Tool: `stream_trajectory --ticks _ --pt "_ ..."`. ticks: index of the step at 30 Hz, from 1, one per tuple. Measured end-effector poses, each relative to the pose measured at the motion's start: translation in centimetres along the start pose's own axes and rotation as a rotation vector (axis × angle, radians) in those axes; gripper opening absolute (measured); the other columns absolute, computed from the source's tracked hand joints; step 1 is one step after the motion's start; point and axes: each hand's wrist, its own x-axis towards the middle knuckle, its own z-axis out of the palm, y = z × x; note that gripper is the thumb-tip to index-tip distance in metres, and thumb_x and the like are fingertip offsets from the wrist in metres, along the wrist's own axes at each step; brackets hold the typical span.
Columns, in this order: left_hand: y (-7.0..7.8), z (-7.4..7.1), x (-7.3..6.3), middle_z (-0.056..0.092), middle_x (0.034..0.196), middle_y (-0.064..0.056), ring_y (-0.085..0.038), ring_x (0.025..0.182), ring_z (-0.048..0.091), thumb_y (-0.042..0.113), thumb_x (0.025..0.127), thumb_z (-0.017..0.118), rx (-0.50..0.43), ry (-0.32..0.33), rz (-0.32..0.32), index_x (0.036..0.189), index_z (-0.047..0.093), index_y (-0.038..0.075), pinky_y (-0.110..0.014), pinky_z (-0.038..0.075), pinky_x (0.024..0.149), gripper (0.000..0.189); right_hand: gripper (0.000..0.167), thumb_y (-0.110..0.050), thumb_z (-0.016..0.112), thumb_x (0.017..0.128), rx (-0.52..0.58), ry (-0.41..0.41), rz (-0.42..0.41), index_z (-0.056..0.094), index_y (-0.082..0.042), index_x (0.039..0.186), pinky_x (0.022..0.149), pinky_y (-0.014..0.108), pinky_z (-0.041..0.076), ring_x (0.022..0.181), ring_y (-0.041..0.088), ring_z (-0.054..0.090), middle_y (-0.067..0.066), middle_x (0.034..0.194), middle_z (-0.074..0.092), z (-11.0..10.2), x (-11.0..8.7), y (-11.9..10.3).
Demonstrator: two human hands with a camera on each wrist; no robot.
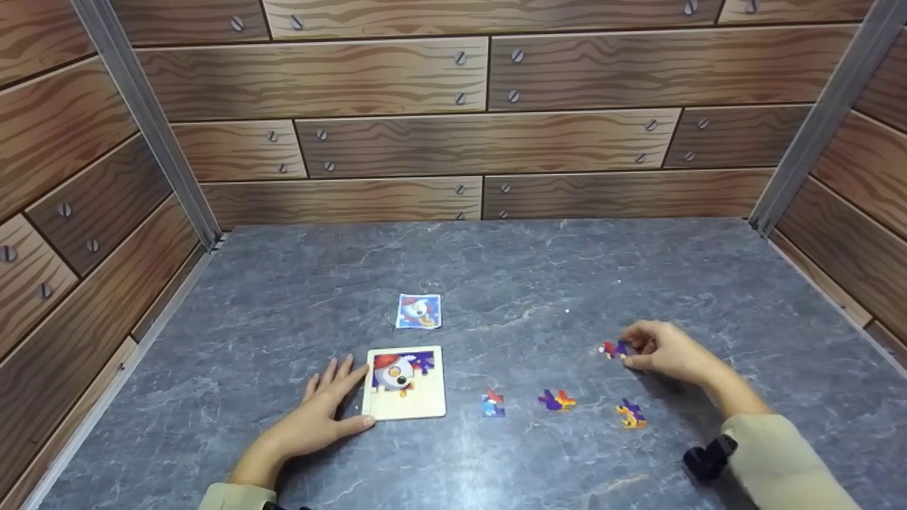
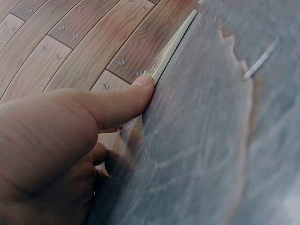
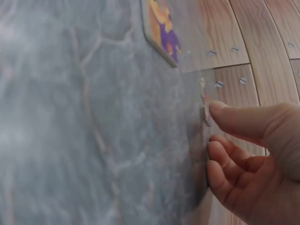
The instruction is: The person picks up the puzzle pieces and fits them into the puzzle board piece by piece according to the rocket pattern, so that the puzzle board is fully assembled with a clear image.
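My left hand (image 1: pixel 317 419) lies on the table with its fingers spread, thumb and index finger touching the left side of a square wooden puzzle board (image 1: pixel 421 404). Part of a white dog-like picture (image 1: pixel 391 371) fills the board's upper area; its lower right is bare wood. In the left wrist view the thumb (image 2: pixel 143 84) meets the board's edge (image 2: pixel 176 42). Over to the right, my right hand (image 1: pixel 666 352) pinches a red and purple puzzle piece (image 1: pixel 611 350) between thumb and fingers, at the table surface. The right wrist view shows that piece (image 3: pixel 205 101) nearly edge-on.
Three loose pieces lie right of the board: a blue and red one (image 1: pixel 493 404), a purple and orange one (image 1: pixel 556 401), and a yellow and purple one (image 1: pixel 631 414). A small picture card (image 1: pixel 419 312) lies behind the board. Wood-patterned walls (image 1: pixel 397 145) enclose the grey table (image 1: pixel 319 269).
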Motion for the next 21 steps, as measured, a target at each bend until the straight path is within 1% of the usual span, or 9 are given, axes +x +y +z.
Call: stream_trajectory --ticks 4,11,17,21 --pt "-0.04 -0.02 0.00 0.006 0.153 -0.019 -0.037 0.138 -0.010 0.043 0.084 0.065 0.007 -0.003 -0.001 0.148 0.028 0.013 -0.055 -0.013 0.106 0.080 0.040 -0.013 0.076 0.076 -0.014 -0.011 -0.009 0.060 0.007 0.107 0.063 0.028 0.045 0.075 0.017 0.052 0.010 0.088 0.059 0.14 0.17 0.13" --pt "-0.01 -0.04 -0.04 0.006 0.153 -0.019 -0.038 0.138 -0.009 0.043 0.084 0.065 0.020 0.001 0.008 0.147 0.028 0.012 -0.055 -0.012 0.106 0.079 0.032 -0.017 0.076 0.076 0.013 -0.027 0.001 0.061 0.001 0.099 0.065 0.028 0.043 0.075 0.017 0.049 0.009 0.088 0.056 0.02 0.21 0.31" --pt "-0.13 0.00 0.01 0.007 0.153 -0.019 -0.038 0.138 -0.009 0.044 0.084 0.065 0.026 0.005 0.002 0.147 0.029 0.012 -0.055 -0.012 0.106 0.079 0.033 -0.019 0.075 0.077 0.033 -0.049 0.023 0.058 0.001 0.096 0.066 0.026 0.044 0.077 0.017 0.049 0.008 0.086 0.055 0.01 0.22 0.56" --pt "-0.20 0.01 0.02 0.007 0.153 -0.019 -0.038 0.138 -0.009 0.044 0.084 0.065 0.035 0.007 0.007 0.147 0.029 0.012 -0.055 -0.012 0.106 0.079 0.034 -0.020 0.075 0.077 0.035 -0.040 0.037 0.057 0.002 0.095 0.064 0.025 0.045 0.076 0.017 0.050 0.007 0.085 0.055 0.00 0.14 0.60"
